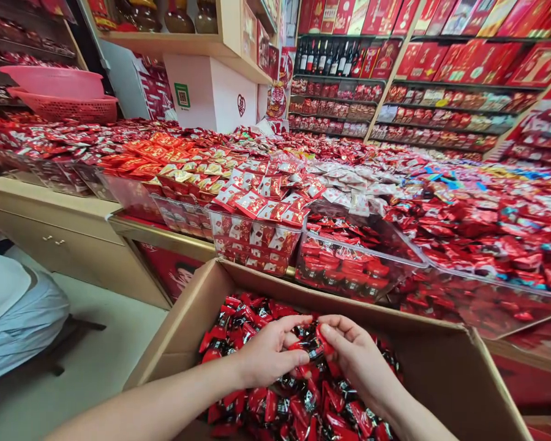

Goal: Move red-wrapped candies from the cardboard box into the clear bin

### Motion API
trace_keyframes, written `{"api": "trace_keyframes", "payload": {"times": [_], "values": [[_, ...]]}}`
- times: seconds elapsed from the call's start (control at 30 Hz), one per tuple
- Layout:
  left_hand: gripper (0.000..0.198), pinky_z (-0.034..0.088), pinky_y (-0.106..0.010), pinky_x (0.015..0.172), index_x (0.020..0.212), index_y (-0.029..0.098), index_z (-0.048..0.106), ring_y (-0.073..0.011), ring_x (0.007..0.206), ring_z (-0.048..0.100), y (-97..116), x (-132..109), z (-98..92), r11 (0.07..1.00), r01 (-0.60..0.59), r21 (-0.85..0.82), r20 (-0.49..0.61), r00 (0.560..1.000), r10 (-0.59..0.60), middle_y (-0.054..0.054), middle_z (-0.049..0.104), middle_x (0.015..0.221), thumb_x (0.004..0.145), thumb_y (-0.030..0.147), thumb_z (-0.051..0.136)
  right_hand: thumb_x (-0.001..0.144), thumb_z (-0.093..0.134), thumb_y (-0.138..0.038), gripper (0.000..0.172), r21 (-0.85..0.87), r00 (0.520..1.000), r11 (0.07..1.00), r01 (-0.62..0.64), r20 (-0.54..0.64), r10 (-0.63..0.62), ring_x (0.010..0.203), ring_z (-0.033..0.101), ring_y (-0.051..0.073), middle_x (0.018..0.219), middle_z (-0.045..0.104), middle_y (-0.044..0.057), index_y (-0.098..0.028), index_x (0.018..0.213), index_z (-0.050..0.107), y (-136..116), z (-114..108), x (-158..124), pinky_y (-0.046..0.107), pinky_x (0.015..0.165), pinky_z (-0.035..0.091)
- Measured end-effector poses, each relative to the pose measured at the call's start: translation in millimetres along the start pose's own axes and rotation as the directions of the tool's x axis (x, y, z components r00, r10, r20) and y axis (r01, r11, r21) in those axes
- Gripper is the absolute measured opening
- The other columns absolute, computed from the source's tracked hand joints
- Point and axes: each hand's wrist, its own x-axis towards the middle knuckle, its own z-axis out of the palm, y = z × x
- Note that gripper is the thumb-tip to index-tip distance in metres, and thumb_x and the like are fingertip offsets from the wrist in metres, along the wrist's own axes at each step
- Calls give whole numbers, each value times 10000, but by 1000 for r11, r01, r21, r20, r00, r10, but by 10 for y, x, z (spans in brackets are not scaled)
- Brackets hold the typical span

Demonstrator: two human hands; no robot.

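Note:
Both hands are over an open cardboard box (pixel 441 361) that holds many small red-and-black wrapped candies (pixel 298 413). My left hand (pixel 273 349) curls its fingers around a few wrapped candies (pixel 308 348). Thumb and fingers of my right hand (pixel 356 352) pinch the red end of one wrapper in the same small bunch. The two hands nearly meet at the fingertips. How many candies lie between them is partly hidden by the fingers.
Clear plastic bins (pixel 257 239) of wrapped sweets line the counter just beyond the box. Pink baskets (pixel 64 95) are stacked at the far left. A seated person (pixel 18 318) is at the left edge. Shelves (pixel 340 92) with bottles and red boxes stand behind.

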Motion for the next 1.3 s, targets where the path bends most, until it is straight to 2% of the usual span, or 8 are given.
{"api": "trace_keyframes", "payload": {"times": [0.1, 0.33, 0.47, 0.63, 0.87, 0.97, 1.13, 1.3], "values": [[492, 371, -206, 498, 1049, 153, 427, -97, 518, 527, -24, 5, -31, 999, 21, -46, -31, 999, -22, 28, 552, 584, 634, 333, 618, 727, 536, -339, 180, -335, 979, 920, 203, 72, -190, 575, 498, 114, 692, 564, 10, -181, 799, 585, -45, -27, -6, 236, 535, 412], [332, 395, -211, 570, 936, 162, 432, -107, 642, 581, 14, 26, -99, 903, 157, -401, 46, 987, -151, -34, 572, 808, 697, 353, 561, 755, 477, -145, 235, -677, 725, 368, 638, 367, -583, 852, 510, 167, 915, 536, 68, -247, 941, 580, -127, 13, -168, 275, 702, 440], [405, 411, -202, 577, 966, 165, 430, -72, 633, 526, 62, 51, -108, 963, -105, -250, -218, 975, 50, 8, 554, 772, 623, 196, 644, 732, 526, -245, 86, -663, 853, 558, 499, 260, -453, 1015, 441, 215, 1069, 472, 96, -213, 805, 559, -16, 54, -174, 321, 805, 405], [391, 432, -220, 573, 951, 154, 447, -77, 590, 522, 65, 35, -92, 982, -128, -142, -199, 975, 98, 9, 570, 719, 617, 192, 647, 681, 588, -308, 177, -365, 953, 887, 282, -1, -303, 797, 521, 157, 875, 529, 49, -192, 683, 455, 80, 93, -100, 264, 685, 441], [312, 456, -217, 563, 904, 132, 481, -73, 578, 524, 110, 7, -82, 977, -85, -196, -215, 976, 41, 11, 572, 674, 650, 243, 624, 650, 621, -301, 192, -227, 980, 956, 187, -20, -196, 740, 537, 145, 831, 557, 27, -189, 693, 472, 28, 58, -89, 256, 642, 455], [310, 451, -209, 533, 914, 132, 464, -68, 555, 517, 79, 21, -109, 983, -75, -168, -218, 975, 37, 11, 576, 668, 663, 239, 611, 705, 566, -257, 170, -501, 912, 772, 391, 97, -399, 882, 523, 184, 1022, 509, 81, -209, 856, 504, 3, 18, -98, 305, 726, 460], [322, 425, -198, 490, 919, 145, 431, -63, 516, 501, 102, 9, -142, 984, -64, -165, -153, 988, 38, 14, 578, 673, 660, 212, 610, 727, 545, -168, 303, -680, 617, 85, 728, 598, -511, 880, 535, 187, 1031, 556, 80, -243, 1019, 518, -117, 47, -169, 296, 748, 469], [319, 413, -220, 516, 1009, 185, 397, -98, 570, 543, 255, -74, -192, 952, -119, -281, -64, 992, 105, 14, 560, 693, 738, 290, 527, 731, 554, -204, 303, -716, 518, -69, 695, 566, -641, 727, 590, 160, 867, 629, 20, -307, 1014, 529, -469, 82, -281, 239, 617, 512]]}}
